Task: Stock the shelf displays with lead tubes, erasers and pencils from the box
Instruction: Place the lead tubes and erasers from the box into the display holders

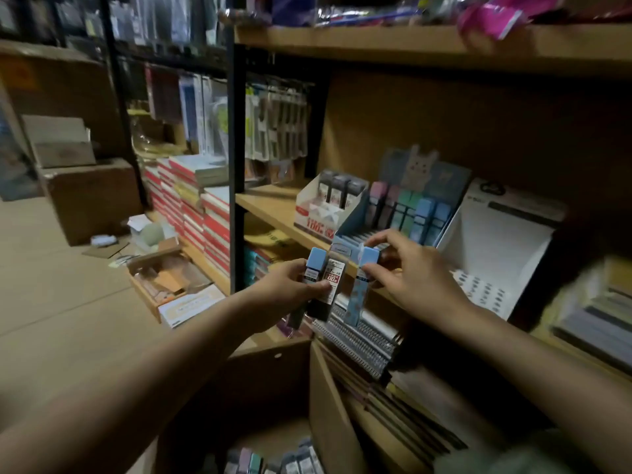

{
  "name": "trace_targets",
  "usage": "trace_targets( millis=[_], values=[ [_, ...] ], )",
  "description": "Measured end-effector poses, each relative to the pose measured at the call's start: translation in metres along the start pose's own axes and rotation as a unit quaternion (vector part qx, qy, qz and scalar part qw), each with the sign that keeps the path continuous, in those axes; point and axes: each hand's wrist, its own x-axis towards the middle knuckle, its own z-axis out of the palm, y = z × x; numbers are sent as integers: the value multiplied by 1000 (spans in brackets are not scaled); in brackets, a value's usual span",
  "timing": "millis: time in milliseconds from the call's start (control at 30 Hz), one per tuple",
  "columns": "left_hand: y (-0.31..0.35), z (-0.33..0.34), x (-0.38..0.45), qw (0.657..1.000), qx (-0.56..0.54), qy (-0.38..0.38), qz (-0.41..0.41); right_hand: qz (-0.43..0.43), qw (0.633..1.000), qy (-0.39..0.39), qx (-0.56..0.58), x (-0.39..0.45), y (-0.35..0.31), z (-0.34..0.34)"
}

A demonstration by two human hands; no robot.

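Observation:
My left hand (290, 285) grips a small bunch of lead tubes (323, 285), one with a blue cap and one with a red and white label. My right hand (407, 268) pinches a blue lead tube (359, 292) by its cap, just in front of the blue display box (352, 224). That display holds a back row of pastel tubes (407, 210). To its left a white and red display (325, 213) holds dark tubes. The cardboard box (325, 398) stands open below my arms, with more tubes (273, 461) in its bottom.
A white empty display (496, 248) stands right of the blue one on the wooden shelf (270, 203). Spiral notebooks (359, 336) lie on the shelf below. Stacked books (195, 206) and a small carton (164, 285) sit at the left on the floor.

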Motion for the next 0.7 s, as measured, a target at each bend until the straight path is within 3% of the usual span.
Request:
trace_targets(
  millis=[133, 367, 700],
  values=[
    [24, 8, 6, 999, -6, -31, 22, 6, 998, 66, -14, 15, -5, -52],
    [40, 17, 34, 997, -68, -12, 34, 30, 981, 149, -117, 46, 12, -106],
    [34, 32, 76, 993, -109, -19, 46, 65, 935, 115, -329, 74, 43, -78]
  ],
)
